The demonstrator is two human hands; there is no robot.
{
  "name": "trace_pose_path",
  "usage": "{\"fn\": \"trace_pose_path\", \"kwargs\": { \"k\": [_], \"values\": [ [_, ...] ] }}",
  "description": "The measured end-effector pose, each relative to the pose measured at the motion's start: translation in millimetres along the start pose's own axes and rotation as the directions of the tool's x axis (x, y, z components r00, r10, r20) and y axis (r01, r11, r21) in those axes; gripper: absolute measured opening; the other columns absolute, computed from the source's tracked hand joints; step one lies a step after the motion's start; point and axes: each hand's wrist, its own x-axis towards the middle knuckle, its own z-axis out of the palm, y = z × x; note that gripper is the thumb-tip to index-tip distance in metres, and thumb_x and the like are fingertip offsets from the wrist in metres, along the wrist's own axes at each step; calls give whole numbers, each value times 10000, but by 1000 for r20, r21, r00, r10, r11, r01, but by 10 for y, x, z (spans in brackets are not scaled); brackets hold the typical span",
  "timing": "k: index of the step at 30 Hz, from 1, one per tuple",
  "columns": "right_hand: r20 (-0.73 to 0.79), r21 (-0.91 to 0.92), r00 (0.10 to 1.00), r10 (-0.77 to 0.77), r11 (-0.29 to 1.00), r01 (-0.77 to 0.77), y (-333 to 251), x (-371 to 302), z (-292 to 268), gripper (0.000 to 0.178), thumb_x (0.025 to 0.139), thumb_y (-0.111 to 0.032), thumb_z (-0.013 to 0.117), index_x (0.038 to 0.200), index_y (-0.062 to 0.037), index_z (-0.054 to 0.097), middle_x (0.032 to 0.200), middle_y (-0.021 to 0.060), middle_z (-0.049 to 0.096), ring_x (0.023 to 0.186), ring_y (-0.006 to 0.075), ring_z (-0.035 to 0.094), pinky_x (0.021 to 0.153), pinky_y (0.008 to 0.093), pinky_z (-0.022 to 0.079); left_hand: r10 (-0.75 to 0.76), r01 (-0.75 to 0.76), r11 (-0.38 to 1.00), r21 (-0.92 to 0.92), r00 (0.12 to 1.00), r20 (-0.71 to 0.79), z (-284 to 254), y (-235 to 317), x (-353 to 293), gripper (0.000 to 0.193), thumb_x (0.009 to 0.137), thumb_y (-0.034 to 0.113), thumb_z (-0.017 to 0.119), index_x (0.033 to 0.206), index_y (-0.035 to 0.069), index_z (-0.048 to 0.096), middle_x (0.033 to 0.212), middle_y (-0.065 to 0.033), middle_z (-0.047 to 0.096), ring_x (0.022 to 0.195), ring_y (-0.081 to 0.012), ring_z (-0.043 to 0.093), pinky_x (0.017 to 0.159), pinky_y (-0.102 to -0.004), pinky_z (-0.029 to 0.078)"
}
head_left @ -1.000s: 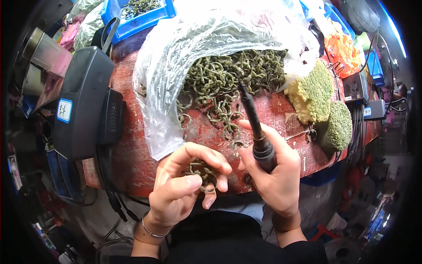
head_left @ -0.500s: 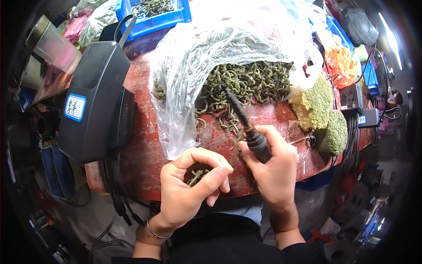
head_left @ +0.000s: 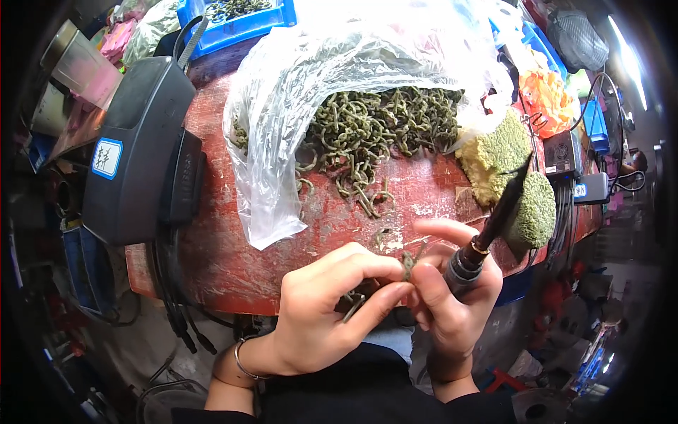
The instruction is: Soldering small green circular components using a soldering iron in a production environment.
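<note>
My left hand (head_left: 321,304) is closed, pinching a small dark-green ring-like piece (head_left: 408,264) between thumb and forefinger. More such pieces (head_left: 353,305) show inside its curled fingers. My right hand (head_left: 452,311) meets the left at that small piece, its thumb and fingertips touching it. It also holds a black pen-shaped tool, like a soldering iron (head_left: 503,212), whose thin tip points up and to the right. Beyond both hands, a pile of green curled ring-like pieces (head_left: 360,131) spills from a clear plastic bag (head_left: 265,169) onto the worn red table (head_left: 226,272).
Two yellow-green rough sponge-like lumps (head_left: 533,212) lie at the table's right. A black box-shaped device (head_left: 134,155) with cables stands at the left. A blue tray (head_left: 240,32) of small pieces is at the back. Orange plastic (head_left: 547,102) lies far right.
My hands have come together at a small green piece. The soldering-iron-like tool has swung from pointing up-left at the pile to pointing up-right. The view has shifted slightly.
</note>
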Motion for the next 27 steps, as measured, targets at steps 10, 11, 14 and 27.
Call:
{"fn": "trace_pose_path", "kwargs": {
  "k": [10, 11, 14, 27],
  "values": [
    [90, 284, 993, 78, 953, -100, 56, -55, -204, 201, 751, 41, 604, 942, 84, 557, 650, 115, 597, 392, 64, 465, 353, 169, 308, -20, 13, 998, 58, 992, 125, 35, 122, 21, 222, 625, 32, 754, 793, 2, 612, 726, -78, 612, 617, -115, 574, 541, -217, 445],
    [92, 285, 992, 84, 952, -108, 79, -59, -210, 201, 751, 41, 604, 942, 84, 557, 650, 115, 597, 392, 64, 465, 353, 169, 308, -23, 12, 996, 86, 992, 126, 40, 135, 15, 246, 607, 42, 769, 795, 5, 615, 721, -76, 613, 632, -116, 577, 546, -218, 446],
    [128, 402, 982, 141, 898, -181, 140, -73, -220, 186, 764, 17, 604, 929, 84, 551, 644, 113, 590, 365, 77, 461, 331, 176, 308, -24, 16, 996, 86, 996, 89, 68, 152, 5, 241, 610, 40, 765, 803, 14, 622, 709, -69, 610, 614, -117, 565, 546, -221, 442],
    [-14, 324, 1000, -12, 946, 15, 193, -129, -211, 185, 767, 25, 616, 924, 87, 541, 674, 138, 601, 409, 93, 492, 355, 184, 347, 61, -62, 962, 267, 998, 13, 143, 173, -11, 235, 616, 31, 752, 818, 27, 631, 706, -66, 601, 591, -117, 550, 525, -219, 436]
  ]
}}
